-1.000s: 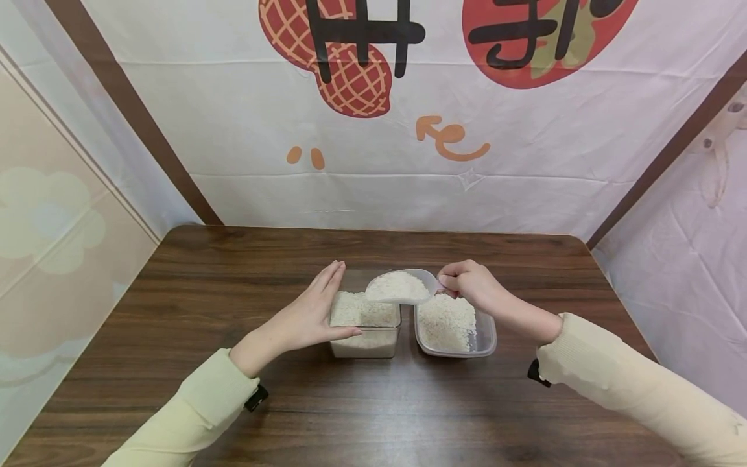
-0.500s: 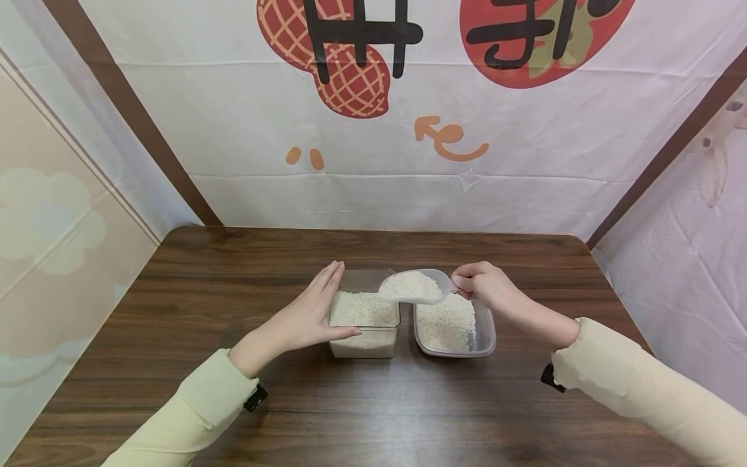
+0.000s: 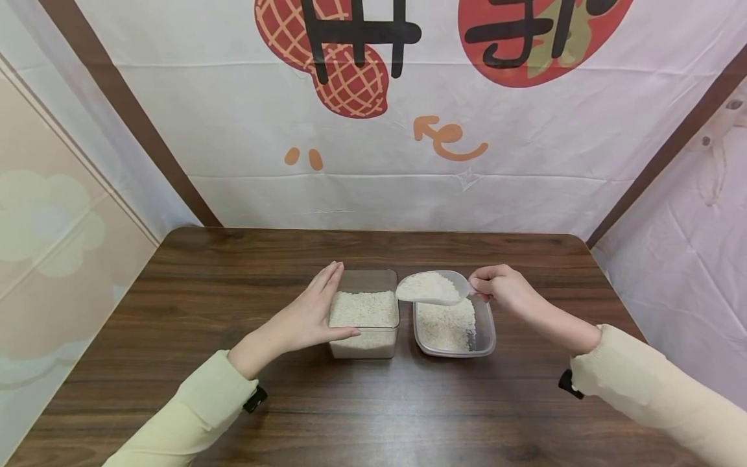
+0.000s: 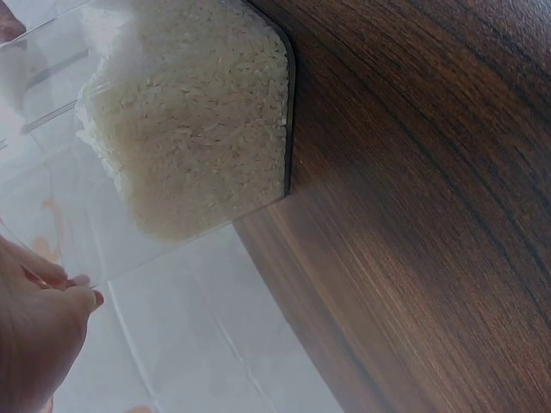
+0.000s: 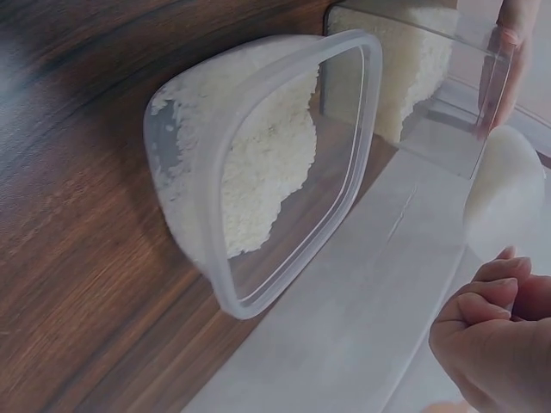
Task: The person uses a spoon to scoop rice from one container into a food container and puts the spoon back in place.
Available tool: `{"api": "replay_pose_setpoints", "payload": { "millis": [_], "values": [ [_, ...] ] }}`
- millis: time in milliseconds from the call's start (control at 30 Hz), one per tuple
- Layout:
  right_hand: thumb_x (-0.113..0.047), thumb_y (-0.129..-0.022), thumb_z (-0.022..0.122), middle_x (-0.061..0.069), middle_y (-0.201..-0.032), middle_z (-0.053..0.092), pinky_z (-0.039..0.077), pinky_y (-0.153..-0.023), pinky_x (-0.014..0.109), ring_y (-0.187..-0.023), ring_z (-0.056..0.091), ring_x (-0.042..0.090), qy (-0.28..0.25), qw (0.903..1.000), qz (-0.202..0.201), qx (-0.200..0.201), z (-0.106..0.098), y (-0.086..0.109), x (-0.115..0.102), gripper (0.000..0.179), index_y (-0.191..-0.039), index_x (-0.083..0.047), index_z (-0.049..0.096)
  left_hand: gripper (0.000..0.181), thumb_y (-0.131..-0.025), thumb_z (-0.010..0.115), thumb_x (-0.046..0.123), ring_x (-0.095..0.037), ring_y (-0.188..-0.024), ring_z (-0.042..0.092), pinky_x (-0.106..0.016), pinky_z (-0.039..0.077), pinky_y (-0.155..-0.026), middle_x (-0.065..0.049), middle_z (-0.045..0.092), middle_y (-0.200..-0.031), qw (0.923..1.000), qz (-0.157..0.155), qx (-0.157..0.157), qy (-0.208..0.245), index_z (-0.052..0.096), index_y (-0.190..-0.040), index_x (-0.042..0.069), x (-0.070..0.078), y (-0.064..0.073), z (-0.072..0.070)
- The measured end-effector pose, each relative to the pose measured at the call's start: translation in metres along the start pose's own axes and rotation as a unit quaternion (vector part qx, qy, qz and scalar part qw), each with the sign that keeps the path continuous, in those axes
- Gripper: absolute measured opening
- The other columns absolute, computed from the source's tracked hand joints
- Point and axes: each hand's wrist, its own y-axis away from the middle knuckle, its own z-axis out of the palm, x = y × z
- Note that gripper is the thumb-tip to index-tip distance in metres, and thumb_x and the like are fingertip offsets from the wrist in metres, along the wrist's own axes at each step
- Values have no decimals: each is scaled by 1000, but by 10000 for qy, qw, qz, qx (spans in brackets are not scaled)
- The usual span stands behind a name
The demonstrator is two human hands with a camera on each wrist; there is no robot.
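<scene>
In the head view, my left hand (image 3: 309, 312) holds a clear, straight-sided container (image 3: 363, 350) of rice by its left side, thumb along the front and fingers on the left. The left wrist view shows bent fingers (image 4: 60, 301) at the rim. My right hand (image 3: 502, 285) pinches the handle of a translucent scoop (image 3: 458, 298), heaped with white rice (image 3: 428, 285). It hangs level over the back of a second, lower plastic tub (image 3: 487, 342), partly filled with rice. In the right wrist view, the scoop (image 5: 508, 189) shows from outside, close to the clear container.
Both containers stand side by side, with a narrow gap between them, on a dark wood-grain table (image 3: 233, 272). A printed white cloth backdrop (image 3: 373, 201) hangs behind the table's far edge.
The right hand has carried the rice-filled scoop rightward, from above the clear container to above the tub, keeping it level. The left hand has stayed on its container.
</scene>
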Motion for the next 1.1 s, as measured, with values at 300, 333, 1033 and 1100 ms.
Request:
{"api": "replay_pose_setpoints", "payload": {
  "millis": [300, 333, 1033, 1100],
  "values": [
    [-7, -91, 46, -2, -56, 38, 27, -50, 23, -52, 34, 10, -51, 10000, -33, -35, -9, 6, 9, 21, -79, 7, 55, 110, -73, 65, 57, -31, -137, 12, -44, 23, -107, -20, 11, -149, 10000, 57, 33, -3, 11, -142, -8, -1, 0, 0],
    [-7, -91, 46, -2, -56, 38, 27, -50, 23, -52, 34, 10, -50, 10000, -36, -29, -10, 6, 10, 21, -80, 8, 55, 110, -73, 65, 57, -31, -137, 11, -44, 23, -107, -21, 11, -149, 10000, 58, 33, -4, 11, -142, -8, -1, 0, 0],
    [-4, -89, 45, 0, -56, 40, 29, -49, 23, -51, 36, 7, -180, 9996, 70, 189, -23, 19, 42, 22, -79, 13, 54, 110, -73, 65, 58, -30, -137, 11, -44, 23, -107, -19, 10, -149, 9999, 24, 22, 97, 11, -142, -8, 0, 0, -1],
    [-4, -89, 46, -1, -55, 40, 29, -49, 23, -51, 36, 7, -150, 9996, 89, 209, -24, 21, 44, 21, -78, 12, 54, 110, -73, 65, 58, -30, -137, 12, -44, 24, -107, -19, 10, -149, 9999, 19, 20, 96, 12, -142, -9, 0, 0, 0]
  ]
}}
